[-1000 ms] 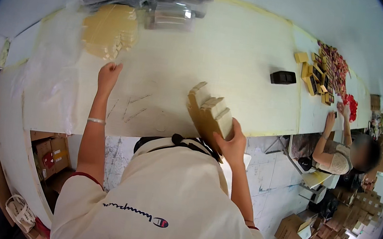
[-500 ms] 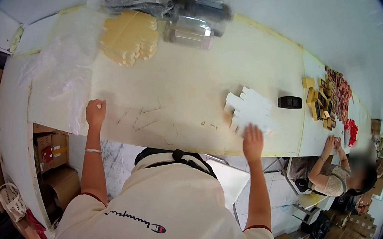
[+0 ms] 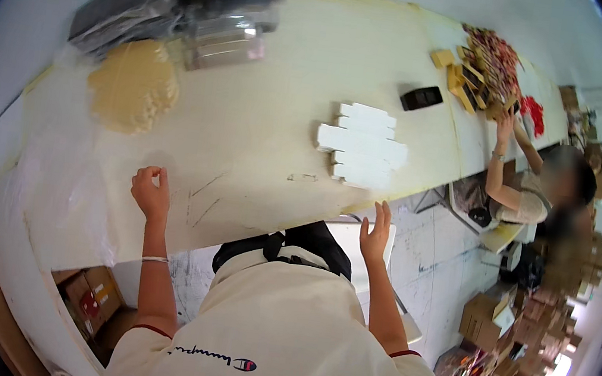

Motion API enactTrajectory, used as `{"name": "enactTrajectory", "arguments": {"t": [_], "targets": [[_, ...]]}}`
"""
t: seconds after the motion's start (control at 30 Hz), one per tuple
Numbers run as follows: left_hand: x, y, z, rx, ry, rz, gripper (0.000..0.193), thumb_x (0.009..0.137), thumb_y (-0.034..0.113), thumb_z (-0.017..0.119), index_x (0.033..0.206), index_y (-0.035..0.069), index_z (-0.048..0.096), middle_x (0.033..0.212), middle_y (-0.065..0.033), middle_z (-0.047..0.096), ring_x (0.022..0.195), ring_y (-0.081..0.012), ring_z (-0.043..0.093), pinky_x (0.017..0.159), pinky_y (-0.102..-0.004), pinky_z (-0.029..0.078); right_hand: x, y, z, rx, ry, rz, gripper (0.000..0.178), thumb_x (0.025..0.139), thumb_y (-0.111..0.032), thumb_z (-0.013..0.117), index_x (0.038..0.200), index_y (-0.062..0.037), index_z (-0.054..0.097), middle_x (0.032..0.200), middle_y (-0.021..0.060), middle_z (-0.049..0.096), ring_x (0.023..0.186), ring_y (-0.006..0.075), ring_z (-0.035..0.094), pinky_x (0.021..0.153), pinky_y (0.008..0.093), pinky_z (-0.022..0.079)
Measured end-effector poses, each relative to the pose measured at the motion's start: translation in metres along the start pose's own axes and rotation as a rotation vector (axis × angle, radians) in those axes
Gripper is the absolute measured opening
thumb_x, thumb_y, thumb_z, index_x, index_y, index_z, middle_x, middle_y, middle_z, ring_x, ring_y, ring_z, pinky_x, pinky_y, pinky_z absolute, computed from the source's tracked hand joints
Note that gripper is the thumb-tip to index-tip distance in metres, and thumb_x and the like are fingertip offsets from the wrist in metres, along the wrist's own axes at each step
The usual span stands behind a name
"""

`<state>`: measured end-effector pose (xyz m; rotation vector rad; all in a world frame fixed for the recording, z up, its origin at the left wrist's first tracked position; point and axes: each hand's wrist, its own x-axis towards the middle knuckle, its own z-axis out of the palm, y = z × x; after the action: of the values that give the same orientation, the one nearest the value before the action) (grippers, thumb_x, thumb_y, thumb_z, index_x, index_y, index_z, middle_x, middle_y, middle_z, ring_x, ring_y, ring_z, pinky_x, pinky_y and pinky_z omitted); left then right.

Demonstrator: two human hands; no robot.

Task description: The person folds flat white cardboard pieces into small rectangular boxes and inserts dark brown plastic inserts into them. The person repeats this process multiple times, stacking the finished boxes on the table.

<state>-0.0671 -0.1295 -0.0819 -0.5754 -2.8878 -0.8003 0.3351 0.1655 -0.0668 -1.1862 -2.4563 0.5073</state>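
A stack of flat white die-cut cardboard blanks point(image 3: 361, 145) lies on the long pale table point(image 3: 270, 71), near its front edge. My right hand point(image 3: 374, 231) hovers just below that edge, fingers apart, holding nothing, a short way from the blanks. My left hand point(image 3: 150, 190) rests on the tabletop farther left with its fingers curled loosely; nothing is visible in it. A thin band sits on that wrist. A heap of tan pieces point(image 3: 132, 92) lies on the table beyond my left hand.
Clear plastic sheeting point(image 3: 55, 173) covers the table's left end. Shiny wrapped bundles point(image 3: 188, 1) sit at the back. A black case point(image 3: 421, 97) and yellow and red small items point(image 3: 489, 61) lie to the right, where another person point(image 3: 526, 193) works. Cardboard boxes point(image 3: 484, 319) crowd the floor.
My right hand set the white blanks down on the table and drew back to the front edge. My left hand slid back from the tan heap and curled its fingers.
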Motion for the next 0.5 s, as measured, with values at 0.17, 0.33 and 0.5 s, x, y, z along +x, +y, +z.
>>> {"name": "enactTrajectory", "arguments": {"t": [0.17,0.33,0.5], "targets": [[0.043,0.046,0.035,-0.325,0.014,0.023,0.019,0.087,0.022,0.064,0.092,0.004,0.064,0.087,-0.0053,0.062,0.081,-0.0209,0.055,0.074,-0.0345,0.044,-0.010,0.006,-0.001,0.064,0.083,0.071,0.043,0.082,0.001,0.057,0.125,-0.0012,0.050,0.129,0.0250,0.047,0.119,0.0421,0.046,0.099,0.0447,0.040],[0.156,0.026,0.033,-0.787,0.040,-0.156,0.027,0.088,0.025,0.065,0.102,0.002,0.064,0.092,-0.0094,0.063,0.086,-0.0199,0.059,0.080,-0.0301,0.046,0.036,0.001,0.019,0.171,0.066,-0.055,0.040,0.081,0.005,0.055,0.121,0.0005,0.053,0.124,0.0231,0.052,0.116,0.0402,0.049,0.099,0.0437,0.040],[0.241,0.014,-0.009,-0.446,0.109,-0.086,0.044,0.084,0.034,0.069,0.113,0.001,0.060,0.102,-0.0121,0.060,0.094,-0.0232,0.058,0.084,-0.0328,0.047,0.131,-0.054,0.043,0.268,0.032,-0.255,0.033,0.083,0.006,0.053,0.116,0.0014,0.054,0.118,0.0223,0.055,0.111,0.0395,0.052,0.096,0.0445,0.042]]}}
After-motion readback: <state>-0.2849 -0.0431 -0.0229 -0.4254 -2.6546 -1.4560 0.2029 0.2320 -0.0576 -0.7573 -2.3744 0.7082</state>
